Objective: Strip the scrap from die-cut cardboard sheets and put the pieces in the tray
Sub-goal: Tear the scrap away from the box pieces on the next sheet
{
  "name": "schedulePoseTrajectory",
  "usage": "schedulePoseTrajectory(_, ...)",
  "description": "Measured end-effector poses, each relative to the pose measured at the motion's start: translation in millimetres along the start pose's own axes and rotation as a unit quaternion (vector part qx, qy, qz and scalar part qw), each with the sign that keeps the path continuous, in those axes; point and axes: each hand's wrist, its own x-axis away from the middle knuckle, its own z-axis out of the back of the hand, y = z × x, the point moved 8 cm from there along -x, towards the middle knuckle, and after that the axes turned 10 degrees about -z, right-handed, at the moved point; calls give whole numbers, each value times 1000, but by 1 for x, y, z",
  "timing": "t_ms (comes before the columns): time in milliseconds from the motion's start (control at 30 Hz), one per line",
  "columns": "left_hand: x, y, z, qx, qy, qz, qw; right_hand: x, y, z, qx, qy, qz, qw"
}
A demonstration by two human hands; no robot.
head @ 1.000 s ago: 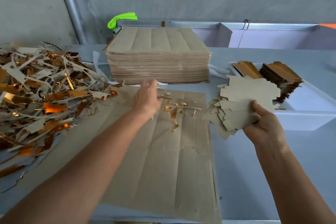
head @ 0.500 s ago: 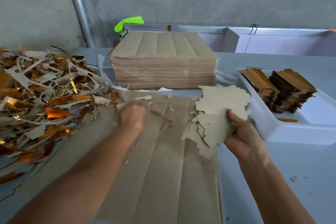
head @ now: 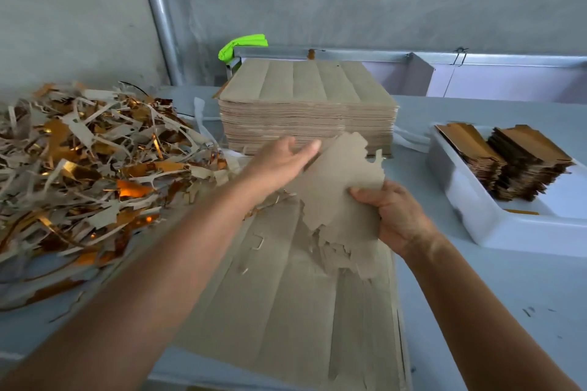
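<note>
The right hand (head: 392, 216) pinched the bundle of stripped pieces (head: 344, 197) at centre, now drawn back from the tray (head: 473, 216) at three o'clock. The left hand (head: 279, 162), fingers extended, had left the sheet (head: 286, 311) and touched the bundle's edge, probably squaring it before traying.

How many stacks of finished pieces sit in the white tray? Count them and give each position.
2. One stack lies at the white tray's left end, the other stack directly to its right. Anything behind them could be hidden.

Likely packaging workshop; sheet stack (head: 306, 111); scrap heap (head: 85, 165).
</note>
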Motion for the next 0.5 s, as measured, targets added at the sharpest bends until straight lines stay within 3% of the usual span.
schedulePoseTrajectory(67,7,-4,-34,150,-10,14,988,3,-7,-8,22,16,34,999)
schedulePoseTrajectory(233,25,-29,-57,339,104,32,934,5,-21,-8,17,78,124,989)
schedulePoseTrajectory(367,38,-45,-65,421,158,53,892,5,-18,-16,22,61,175,982)
schedulePoseTrajectory(500,41,-46,-75,497,139,35,856,4,-14,-20,25,47,202,978)
